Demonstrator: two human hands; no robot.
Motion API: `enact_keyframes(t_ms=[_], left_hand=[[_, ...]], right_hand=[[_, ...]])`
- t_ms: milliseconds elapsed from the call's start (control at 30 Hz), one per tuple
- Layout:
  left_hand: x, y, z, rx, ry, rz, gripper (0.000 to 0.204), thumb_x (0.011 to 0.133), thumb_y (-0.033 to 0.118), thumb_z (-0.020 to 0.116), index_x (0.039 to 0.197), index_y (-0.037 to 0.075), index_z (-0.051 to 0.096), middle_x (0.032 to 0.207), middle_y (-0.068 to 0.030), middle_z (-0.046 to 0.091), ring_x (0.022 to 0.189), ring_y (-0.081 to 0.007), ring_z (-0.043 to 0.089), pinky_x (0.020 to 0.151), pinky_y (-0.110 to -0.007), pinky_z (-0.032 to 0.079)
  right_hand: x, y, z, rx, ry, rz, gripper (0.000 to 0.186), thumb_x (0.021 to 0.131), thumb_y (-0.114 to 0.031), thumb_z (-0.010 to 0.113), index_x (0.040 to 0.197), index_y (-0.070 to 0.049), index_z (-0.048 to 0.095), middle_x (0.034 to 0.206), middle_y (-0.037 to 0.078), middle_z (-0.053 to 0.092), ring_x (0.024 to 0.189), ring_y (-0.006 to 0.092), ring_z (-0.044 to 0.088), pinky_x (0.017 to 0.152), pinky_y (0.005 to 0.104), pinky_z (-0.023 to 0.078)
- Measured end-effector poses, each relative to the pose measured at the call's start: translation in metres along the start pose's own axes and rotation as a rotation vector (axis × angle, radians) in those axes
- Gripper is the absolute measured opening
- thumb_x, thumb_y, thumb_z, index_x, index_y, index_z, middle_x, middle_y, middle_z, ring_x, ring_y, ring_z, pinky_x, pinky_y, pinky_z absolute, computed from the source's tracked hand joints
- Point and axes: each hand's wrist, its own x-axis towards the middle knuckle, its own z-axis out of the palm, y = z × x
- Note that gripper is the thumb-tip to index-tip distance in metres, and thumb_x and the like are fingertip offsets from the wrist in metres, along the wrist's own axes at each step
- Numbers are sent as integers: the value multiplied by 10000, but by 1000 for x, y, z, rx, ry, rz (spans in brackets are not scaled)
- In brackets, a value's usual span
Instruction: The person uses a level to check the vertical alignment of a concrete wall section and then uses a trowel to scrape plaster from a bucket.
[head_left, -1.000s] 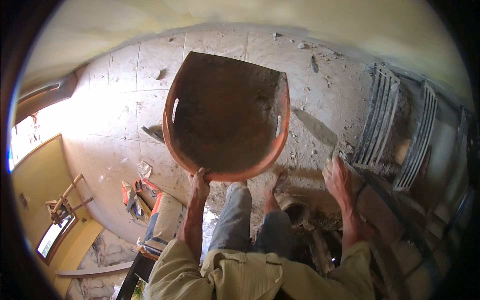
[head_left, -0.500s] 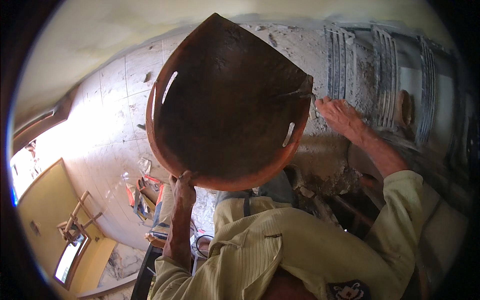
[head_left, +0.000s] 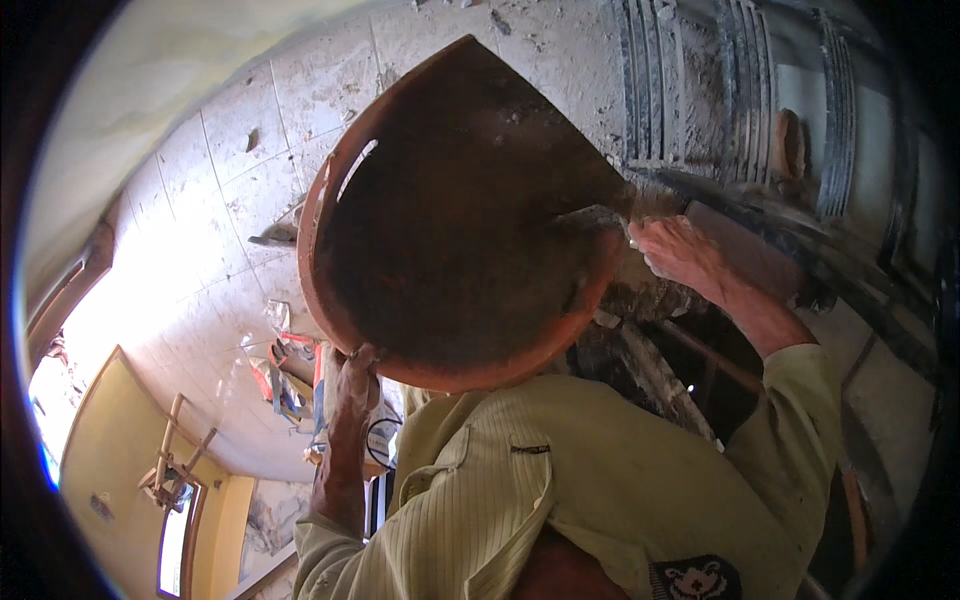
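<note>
A large scoop-shaped pan (head_left: 470, 230) with a dark, dirty inside and a rusty orange rim is held up in front of my body. Its far end comes to a point, and a slot handle shows through on the left side. My left hand (head_left: 358, 375) is closed on the near left rim, thumb over the edge. At the right side of the pan, my right hand (head_left: 675, 250) is closed around a thin metal tool (head_left: 590, 214), whose blade lies against the inside. The tool's exact kind is unclear.
Dusty floor tiles (head_left: 240, 190) stretch to the left and ahead. Grimy slatted frames (head_left: 745, 90) lie at the far right, with a brown curved piece (head_left: 790, 143) among them. Tools and bags (head_left: 292, 365) sit on the left, and a wooden stool (head_left: 178, 455) stands farther off.
The pan has turned slightly and its right-hand slot no longer shows. My right hand, with the tool, has come a little nearer. The background has shifted, and my left hand keeps its hold.
</note>
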Motion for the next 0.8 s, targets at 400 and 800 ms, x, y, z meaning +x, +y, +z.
enact_keyframes(t_ms=[400, 800], left_hand=[[17, 28, -7, 107, 3, -93, 587, 727, 96, 679, 1259, -26, 463, 1173, -125, 580, 1048, -251, 589, 924, -358, 474], [16, 45, 4, 133, -105, 28, 553, 702, 194, 760, 1140, -60, 536, 999, -67, 616, 873, -164, 603, 795, -298, 492]], right_hand=[[0, -34, -14, -16, -128, 177, 157, 858, -83, 514, 1008, -39, 527, 912, 162, 637, 846, 381, 632, 719, 491, 521], [33, -106, 57, 342, -538, 108, 196, 876, -219, 529, 1014, -92, 585, 1039, 51, 585, 983, 186, 579, 831, 392, 453]])
